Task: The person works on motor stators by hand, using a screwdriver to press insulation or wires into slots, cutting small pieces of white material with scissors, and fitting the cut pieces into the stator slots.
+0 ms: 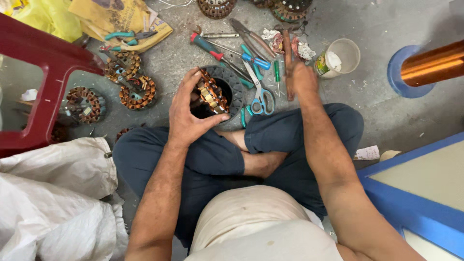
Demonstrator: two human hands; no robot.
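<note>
I sit cross-legged on a grey concrete floor. My left hand [186,113] grips a copper-wound motor stator [211,93], holding it tilted over a round dark grey plastic housing [233,82] that rests by my knee. My right hand [300,77] is closed around a brown wooden stick [287,53] raised upright above the floor, slightly blurred. Blue-handled scissors [261,96] lie between the two hands, beside a small green screwdriver [277,72].
More wound stators [137,92] [83,104] lie at left near a dark red plastic stool [48,63]. Pliers [126,36], a red-handled screwdriver [208,47], a white cup [344,55], a copper wire spool [432,63], white sacks [53,193] and a blue-edged board [415,193] surround me.
</note>
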